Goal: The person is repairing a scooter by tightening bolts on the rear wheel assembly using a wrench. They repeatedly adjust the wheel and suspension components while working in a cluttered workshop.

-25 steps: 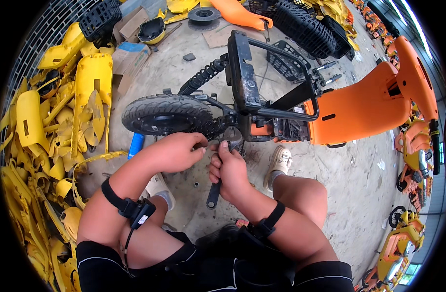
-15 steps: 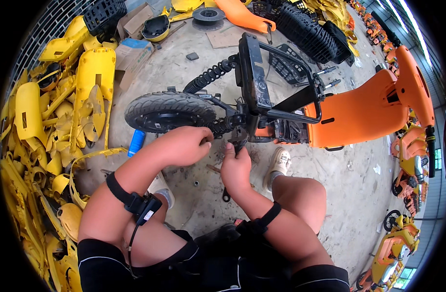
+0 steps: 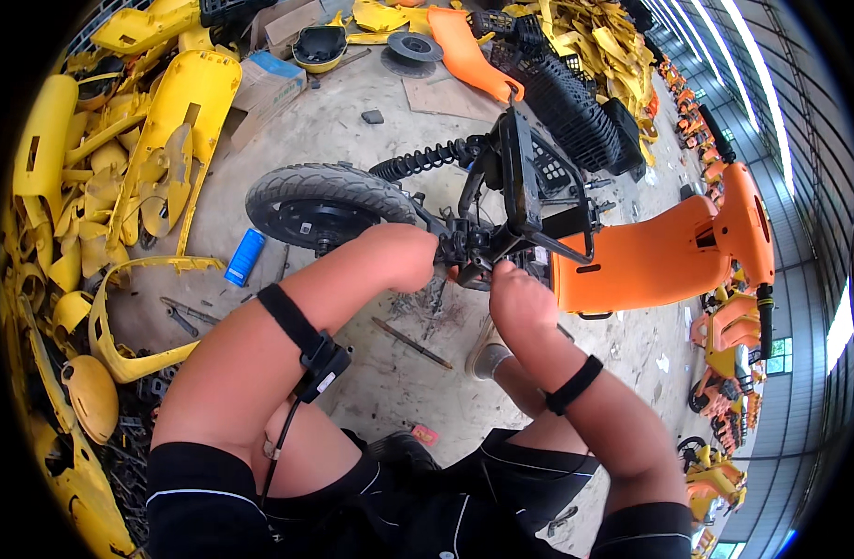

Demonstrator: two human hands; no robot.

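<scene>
From where I stood, the hall point(image 3: 809, 130) ran far back on the right, with a bare concrete floor point(image 3: 399, 391). A heap of yellow panels point(image 3: 180, 116) filled the left side. The partly stripped scooter point(image 3: 637, 265) lay across the space right in front of the person, its rear wheel point(image 3: 301, 191) to the left and its orange body to the right; I couldn't judge whether it stood upright or leaned. It looked heavy and stiff at the black metal end, while the orange shell seemed lighter, smooth and likely to slip in a bare palm. The loop rail point(image 3: 557, 248) looked like the sound place to take hold, better than the coil spring point(image 3: 427, 160). Both hands were at the black linkage between wheel and body. The right hand point(image 3: 523, 303) had its fingers curled together, though what they closed on was hidden; the left hand point(image 3: 404, 256) hid its own fingertips, so I couldn't tell. A thin rod point(image 3: 411, 343) lay on the concrete nearby, and farther left a small blue pack point(image 3: 245, 257)
</scene>
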